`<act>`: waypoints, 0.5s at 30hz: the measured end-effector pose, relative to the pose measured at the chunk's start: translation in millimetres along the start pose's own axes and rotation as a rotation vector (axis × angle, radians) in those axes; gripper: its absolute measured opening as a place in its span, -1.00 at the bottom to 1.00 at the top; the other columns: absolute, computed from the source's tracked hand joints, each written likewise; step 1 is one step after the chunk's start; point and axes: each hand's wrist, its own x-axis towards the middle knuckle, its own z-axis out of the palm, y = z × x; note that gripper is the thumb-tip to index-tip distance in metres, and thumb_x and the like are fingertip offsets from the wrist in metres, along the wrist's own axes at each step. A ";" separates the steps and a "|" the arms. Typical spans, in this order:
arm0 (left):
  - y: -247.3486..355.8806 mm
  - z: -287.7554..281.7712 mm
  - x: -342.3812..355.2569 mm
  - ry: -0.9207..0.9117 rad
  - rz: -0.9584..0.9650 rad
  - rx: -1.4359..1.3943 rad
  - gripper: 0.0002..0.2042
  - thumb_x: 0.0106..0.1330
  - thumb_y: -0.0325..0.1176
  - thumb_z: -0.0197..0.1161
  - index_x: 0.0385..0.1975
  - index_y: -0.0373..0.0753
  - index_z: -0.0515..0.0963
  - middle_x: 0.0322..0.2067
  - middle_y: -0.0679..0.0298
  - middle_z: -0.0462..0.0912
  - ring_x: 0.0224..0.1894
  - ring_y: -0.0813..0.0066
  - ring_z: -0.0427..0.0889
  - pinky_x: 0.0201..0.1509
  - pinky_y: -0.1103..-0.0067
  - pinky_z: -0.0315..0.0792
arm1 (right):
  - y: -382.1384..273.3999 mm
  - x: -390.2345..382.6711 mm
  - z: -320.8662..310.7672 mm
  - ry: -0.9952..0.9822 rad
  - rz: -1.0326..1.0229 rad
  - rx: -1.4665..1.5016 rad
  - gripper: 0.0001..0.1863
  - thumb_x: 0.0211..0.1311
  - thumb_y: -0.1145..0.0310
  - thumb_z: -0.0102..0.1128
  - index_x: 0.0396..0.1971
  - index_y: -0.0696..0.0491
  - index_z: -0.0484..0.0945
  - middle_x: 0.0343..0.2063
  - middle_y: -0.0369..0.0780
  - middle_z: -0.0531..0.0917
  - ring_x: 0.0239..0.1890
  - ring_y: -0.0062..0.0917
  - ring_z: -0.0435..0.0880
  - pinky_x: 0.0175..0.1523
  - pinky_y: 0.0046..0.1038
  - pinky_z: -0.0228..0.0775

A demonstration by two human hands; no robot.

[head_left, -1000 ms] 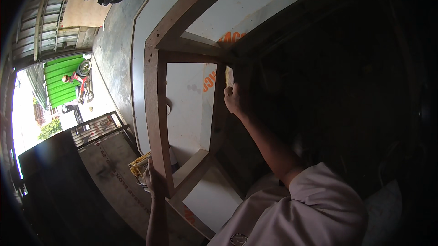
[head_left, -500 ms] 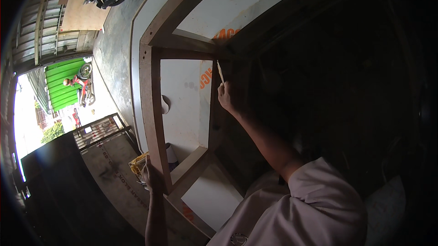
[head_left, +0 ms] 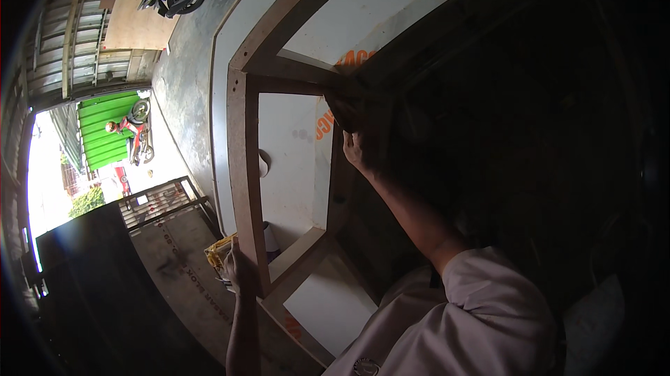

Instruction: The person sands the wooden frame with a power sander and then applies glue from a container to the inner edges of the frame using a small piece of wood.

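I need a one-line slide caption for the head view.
Left hand holding a yellow-streaked object beside a brown frame; right hand with a dark flat tool near an inner corner.

The frame [head_left: 244,167] is brown, the panel [head_left: 296,181] white with orange print, the container [head_left: 218,253] streaked yellow.

Daylight glares in through the open doorway [head_left: 45,167], where a green corrugated panel [head_left: 98,149] stands outside, and washes over the grey concrete floor [head_left: 183,76] near a pale plywood sheet [head_left: 132,13] and a corrugated wall [head_left: 87,41], while this opposite side lies nearly black.
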 end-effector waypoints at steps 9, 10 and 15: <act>82.1 -0.1 2.0 0.036 -0.248 -0.128 -0.37 0.56 0.07 -0.09 -0.63 -0.38 0.42 -0.75 0.30 0.28 -0.64 0.52 0.25 -0.48 0.39 0.20 | 1.1 9.1 -54.7 -0.204 0.239 0.664 -0.67 0.44 0.46 0.06 0.14 0.15 0.56 0.14 0.02 0.60 0.21 -0.13 0.58 0.31 -0.23 0.40; 91.5 1.4 1.6 0.007 -0.263 -0.111 -0.37 0.56 0.08 -0.10 -0.66 -0.35 0.39 -0.77 0.30 0.27 -0.65 0.52 0.25 -0.48 0.38 0.20 | -0.4 13.2 -55.0 -0.200 0.231 0.666 -0.67 0.44 0.46 0.06 0.14 0.15 0.56 0.14 0.02 0.60 0.21 -0.13 0.58 0.31 -0.23 0.40; 106.9 0.6 -2.8 0.056 -0.163 0.062 -0.36 0.57 0.08 -0.14 -0.69 -0.33 0.35 -0.78 0.30 0.27 -0.67 0.50 0.25 -0.49 0.38 0.20 | -68.8 78.7 -73.0 -0.157 -0.008 0.593 -0.49 0.22 0.71 0.08 0.19 0.11 0.54 0.21 -0.04 0.55 0.30 -0.15 0.49 0.38 -0.19 0.33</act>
